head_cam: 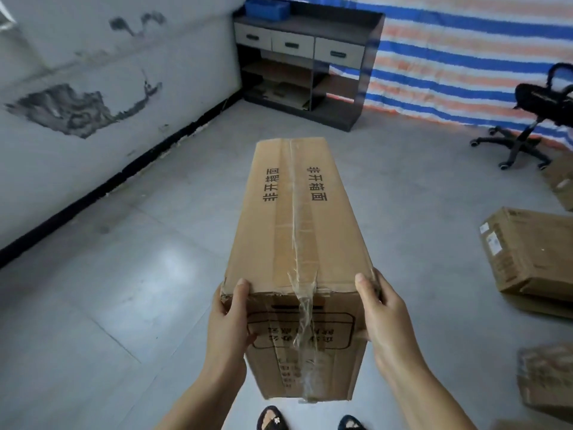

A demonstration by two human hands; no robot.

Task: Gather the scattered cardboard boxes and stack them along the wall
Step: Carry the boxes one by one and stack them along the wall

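Note:
A long taped cardboard box (297,218) with black printed characters is held up in front of me, its far end pointing toward the cabinet. My left hand (229,324) grips its near left edge, thumb on top. On the near right edge my right hand (383,318) holds it, thumb on top and fingers along the side. Other cardboard boxes lie on the floor at the right: one flat box (527,249), another (548,380) at the lower right, and a third (562,184) near the chair.
The stained white wall (93,103) with a black skirting runs along the left. A dark cabinet (307,63) with three drawers stands in the far corner, a blue bin (266,7) on top. A black office chair (533,119) stands before the striped tarp (465,57). Grey tiled floor (139,274) lies between.

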